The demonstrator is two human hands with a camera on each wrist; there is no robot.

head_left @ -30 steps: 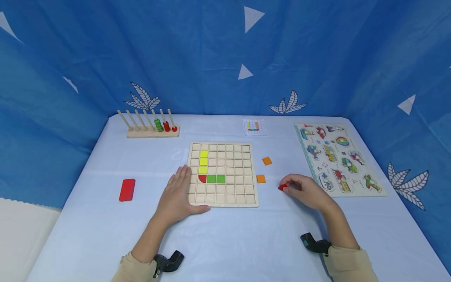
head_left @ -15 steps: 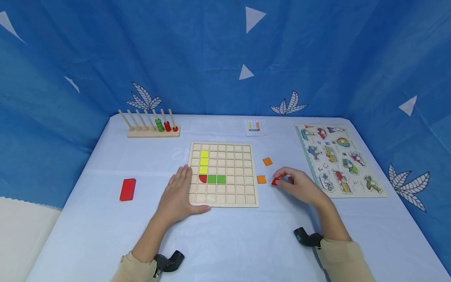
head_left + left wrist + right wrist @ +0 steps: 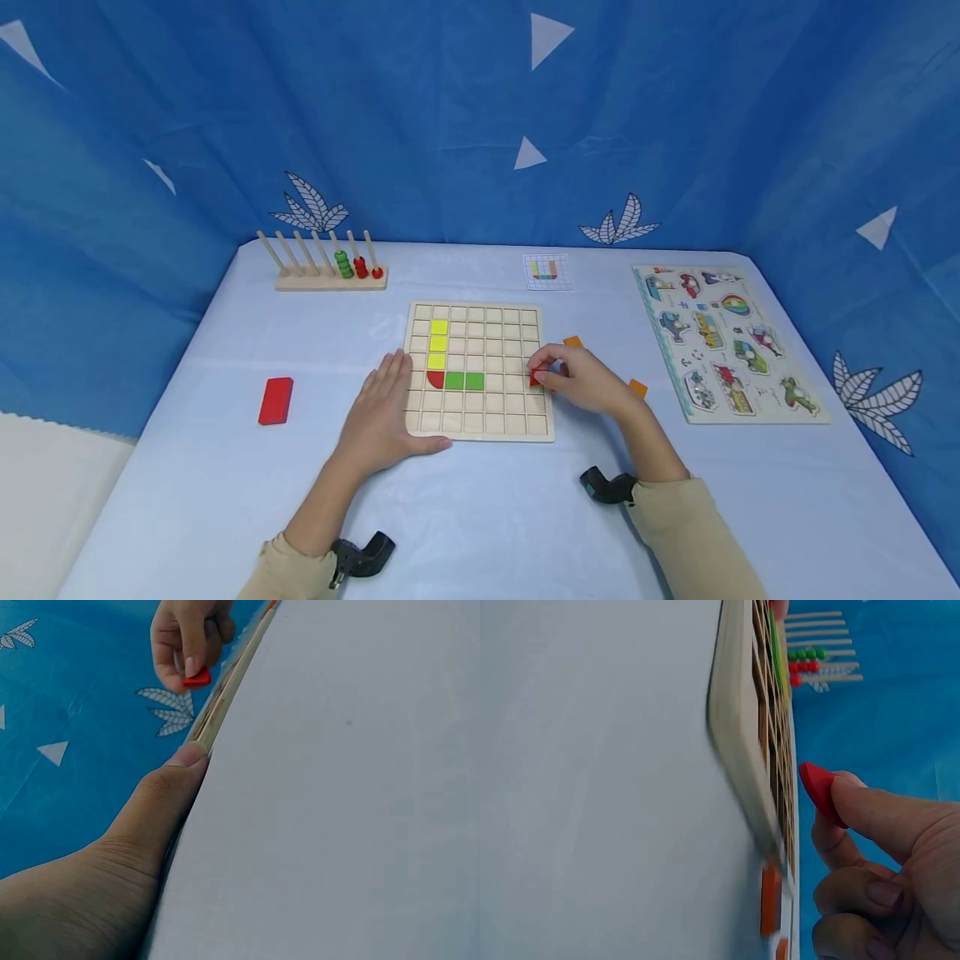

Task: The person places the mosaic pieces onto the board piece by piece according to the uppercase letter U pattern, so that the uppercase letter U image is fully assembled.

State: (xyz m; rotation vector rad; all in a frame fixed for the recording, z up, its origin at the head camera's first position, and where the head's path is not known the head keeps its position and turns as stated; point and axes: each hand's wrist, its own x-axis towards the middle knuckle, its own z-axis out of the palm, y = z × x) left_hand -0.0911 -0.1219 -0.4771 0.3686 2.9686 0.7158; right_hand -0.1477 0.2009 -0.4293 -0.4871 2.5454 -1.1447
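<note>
A wooden grid board lies mid-table. My left hand rests flat along its left side, fingers straight, thumb at its front edge; in the left wrist view that thumb touches the board's rim. My right hand pinches a small red tile with a curved side between thumb and finger, above the board's right columns. Set in the board are several yellow tiles, a red quarter-round tile and two green tiles in a row.
Two orange tiles lie right of the board, partly behind my right hand and arm. A red block is at left, a bead abacus behind it. A pattern card lies at the back, a picture puzzle at right.
My right hand has carried the red tile leftward from the bare table, past the orange tiles, to over the board's right side. The left hand stays on the board.
</note>
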